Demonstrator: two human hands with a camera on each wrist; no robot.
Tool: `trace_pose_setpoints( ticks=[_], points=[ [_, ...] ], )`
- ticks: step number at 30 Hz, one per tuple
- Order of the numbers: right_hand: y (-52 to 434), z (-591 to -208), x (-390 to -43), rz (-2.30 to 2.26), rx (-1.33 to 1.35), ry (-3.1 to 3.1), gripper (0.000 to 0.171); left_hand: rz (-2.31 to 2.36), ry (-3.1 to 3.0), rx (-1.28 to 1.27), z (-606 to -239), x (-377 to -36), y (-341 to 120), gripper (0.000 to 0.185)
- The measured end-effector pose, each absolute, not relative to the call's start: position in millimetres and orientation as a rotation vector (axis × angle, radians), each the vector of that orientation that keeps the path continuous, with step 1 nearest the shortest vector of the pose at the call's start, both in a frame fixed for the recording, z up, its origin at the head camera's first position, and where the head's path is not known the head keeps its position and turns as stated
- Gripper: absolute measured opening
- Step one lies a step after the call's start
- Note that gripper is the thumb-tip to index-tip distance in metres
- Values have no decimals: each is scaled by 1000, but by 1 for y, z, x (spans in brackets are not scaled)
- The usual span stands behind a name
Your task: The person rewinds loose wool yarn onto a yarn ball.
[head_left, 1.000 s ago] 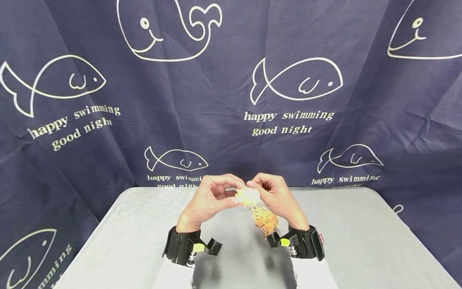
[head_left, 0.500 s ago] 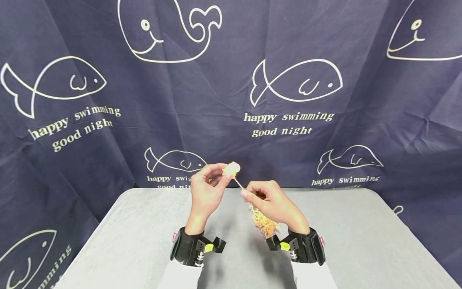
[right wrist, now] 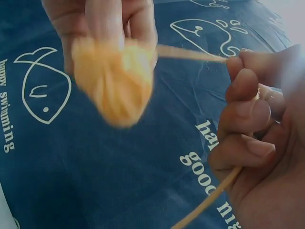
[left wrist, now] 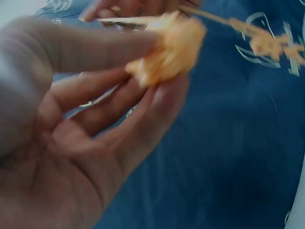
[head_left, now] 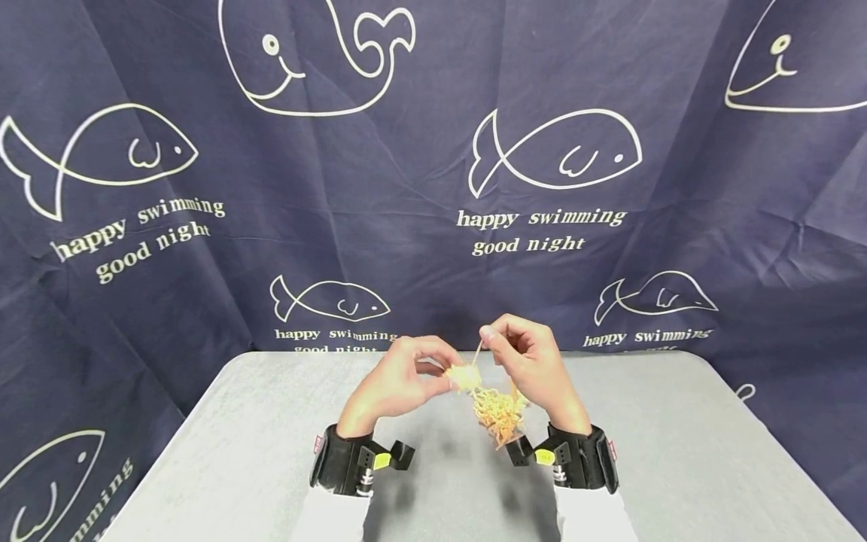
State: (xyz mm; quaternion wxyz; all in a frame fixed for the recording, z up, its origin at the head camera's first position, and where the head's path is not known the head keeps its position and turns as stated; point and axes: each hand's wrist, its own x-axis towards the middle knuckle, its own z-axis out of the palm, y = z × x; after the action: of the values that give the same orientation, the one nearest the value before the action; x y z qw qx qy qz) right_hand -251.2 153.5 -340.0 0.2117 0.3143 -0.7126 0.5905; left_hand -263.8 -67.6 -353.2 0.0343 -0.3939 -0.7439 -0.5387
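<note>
Above the surface, in front of the middle of its far edge, my left hand pinched the yellow bundle between thumb and fingers. My right hand pinched the strand that ran straight from it. Below my hands was a loose yellow-orange tangle; I could not tell whether it touched the surface.

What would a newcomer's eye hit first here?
First, probably the navy curtain filling the background, its white whale drawing at the upper left in the head view. Then the ball of cord pinched in the left hand, with a taut-looking strand reaching to the right hand. A loose yellow-orange tangle shows just below, against the grey table.
</note>
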Motion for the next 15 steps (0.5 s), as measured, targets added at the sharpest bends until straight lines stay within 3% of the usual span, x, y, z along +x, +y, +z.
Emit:
trace_pose_setpoints(
  ticks=[8, 11, 15],
  points=[
    [154, -346, -256, 1635, 810, -2036, 14, -1985, -1987, -1670, -346, -255, -70, 23],
    [152, -350, -259, 1629, 814, -2086, 14, -2127, -1812, -1657, -344, -253, -68, 23],
    [147, -352, -262, 1616, 871, -2168, 17, -2231, -1613, -1442, -341, -254, -63, 22]
  ],
)
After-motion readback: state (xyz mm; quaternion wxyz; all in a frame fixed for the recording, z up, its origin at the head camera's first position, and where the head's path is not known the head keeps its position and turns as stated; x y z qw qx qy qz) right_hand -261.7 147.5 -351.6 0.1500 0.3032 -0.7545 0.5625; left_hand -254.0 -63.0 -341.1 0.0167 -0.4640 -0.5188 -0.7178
